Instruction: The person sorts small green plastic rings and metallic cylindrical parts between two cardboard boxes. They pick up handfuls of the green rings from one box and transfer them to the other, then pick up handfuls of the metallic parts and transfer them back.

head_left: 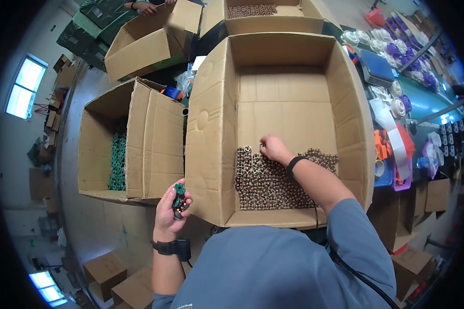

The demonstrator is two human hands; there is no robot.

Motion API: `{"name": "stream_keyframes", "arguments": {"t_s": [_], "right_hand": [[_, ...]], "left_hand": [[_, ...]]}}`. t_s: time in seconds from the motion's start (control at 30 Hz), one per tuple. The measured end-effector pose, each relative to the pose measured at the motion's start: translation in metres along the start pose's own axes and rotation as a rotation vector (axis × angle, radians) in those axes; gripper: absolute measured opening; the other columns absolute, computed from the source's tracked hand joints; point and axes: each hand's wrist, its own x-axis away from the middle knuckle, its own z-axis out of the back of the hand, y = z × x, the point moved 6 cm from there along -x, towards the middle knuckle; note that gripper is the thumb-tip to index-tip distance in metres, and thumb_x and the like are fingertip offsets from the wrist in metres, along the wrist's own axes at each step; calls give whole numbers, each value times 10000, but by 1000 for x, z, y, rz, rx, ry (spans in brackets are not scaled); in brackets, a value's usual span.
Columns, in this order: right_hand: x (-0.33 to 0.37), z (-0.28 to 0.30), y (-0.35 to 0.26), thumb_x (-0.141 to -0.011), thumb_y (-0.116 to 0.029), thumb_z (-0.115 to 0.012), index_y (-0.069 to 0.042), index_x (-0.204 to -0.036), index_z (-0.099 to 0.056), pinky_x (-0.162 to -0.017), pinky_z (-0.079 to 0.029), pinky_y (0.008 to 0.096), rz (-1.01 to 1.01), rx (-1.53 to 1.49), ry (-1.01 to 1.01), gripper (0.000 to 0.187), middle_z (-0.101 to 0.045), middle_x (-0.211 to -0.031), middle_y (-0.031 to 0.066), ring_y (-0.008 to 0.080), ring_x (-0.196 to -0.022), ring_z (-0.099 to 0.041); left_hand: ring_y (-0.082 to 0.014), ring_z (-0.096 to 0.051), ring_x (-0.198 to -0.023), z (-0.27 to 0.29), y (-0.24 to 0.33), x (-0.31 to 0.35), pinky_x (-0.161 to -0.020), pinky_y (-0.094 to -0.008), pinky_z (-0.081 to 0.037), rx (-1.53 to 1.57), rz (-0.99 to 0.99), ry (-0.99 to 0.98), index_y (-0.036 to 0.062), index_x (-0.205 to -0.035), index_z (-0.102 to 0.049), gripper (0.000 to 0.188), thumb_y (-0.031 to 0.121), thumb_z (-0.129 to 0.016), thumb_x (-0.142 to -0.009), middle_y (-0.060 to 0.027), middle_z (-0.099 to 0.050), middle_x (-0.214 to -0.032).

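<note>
In front of me stands a big cardboard box [286, 108], its near part covered by packed rows of small copper-coloured round parts [268, 183]. My right hand [276, 150] reaches inside it, fingers pinched at the far edge of those rows. A small round part [263, 145] shows at the fingertips, partly hidden by them. Left of the box, my left hand [169, 210] is raised with its fingers curled round a short stack of small green and copper-coloured parts [179, 198]. The topmost one is a green ring with a hole.
On the left a second cardboard box [157, 144] holds rows of green parts [118, 162]. Farther off, another person's hand [145, 7] is over an open carton [139, 49]. A green bench [428, 98] at right carries a blue tin [376, 67] and white and purple coils.
</note>
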Motion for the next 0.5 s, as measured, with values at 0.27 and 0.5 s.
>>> {"name": "stream_keyframes", "arguments": {"t_s": [0.27,0.5], "right_hand": [[-16,-32,-23,-793,-90,-608,-8,-1013,-730,-923,-531,451,57,99,-141,264,-693,-1027,237,395,-1002,-658],[-6,6,-44,-823,-107,-600,-20,-1106,-709,-908,-539,433,73,-152,28,315,-689,-1082,211,366,-1017,-665]], "left_hand": [[-169,-621,-831,3,-5,10,-507,-227,-485,-10,13,7,64,-1396,-485,436,290,-552,-1029,-109,-644,-1008],[-161,-631,-837,-11,-13,-1,-513,-224,-493,-188,32,-30,59,-1341,-523,379,273,-564,-1031,-100,-644,-994]]}}
